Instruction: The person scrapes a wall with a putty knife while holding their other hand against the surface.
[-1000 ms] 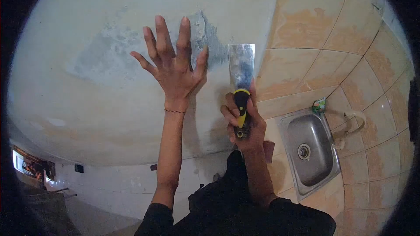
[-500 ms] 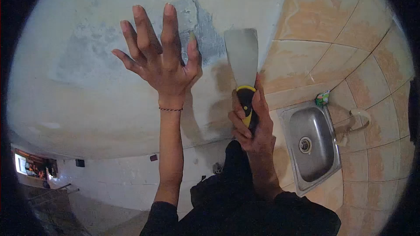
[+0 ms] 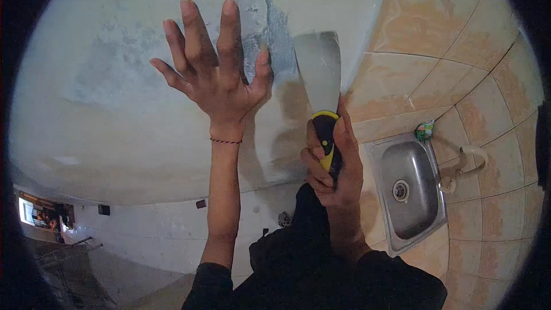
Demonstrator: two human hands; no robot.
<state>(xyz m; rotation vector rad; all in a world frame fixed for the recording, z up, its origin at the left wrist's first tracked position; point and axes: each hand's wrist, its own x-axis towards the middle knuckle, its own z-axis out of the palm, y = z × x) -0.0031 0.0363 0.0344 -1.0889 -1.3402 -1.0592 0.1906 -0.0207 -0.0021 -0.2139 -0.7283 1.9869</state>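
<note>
My left hand (image 3: 221, 66) has its fingers spread on the pale wall (image 3: 143, 143), over a rough grey patch (image 3: 280, 37) of worn paint. Nothing is held in it. To its right, my right hand (image 3: 338, 166) is wrapped round the black and yellow handle of a putty knife (image 3: 321, 72). The wide metal blade points up and lies close to the wall at the right edge of the grey patch; whether its edge touches the wall I cannot tell.
At the right, a steel sink (image 3: 410, 195) is set in a tiled counter, with a green packet (image 3: 425, 130) at its back corner and a pale tap (image 3: 473, 158) beside it. Tiles (image 3: 410, 23) cover the adjoining wall. A metal rack (image 3: 66, 250) stands at the lower left.
The putty knife and my right hand have shifted slightly, with the blade tip a little higher in view. My left hand stays spread, slightly higher and further right in view.
</note>
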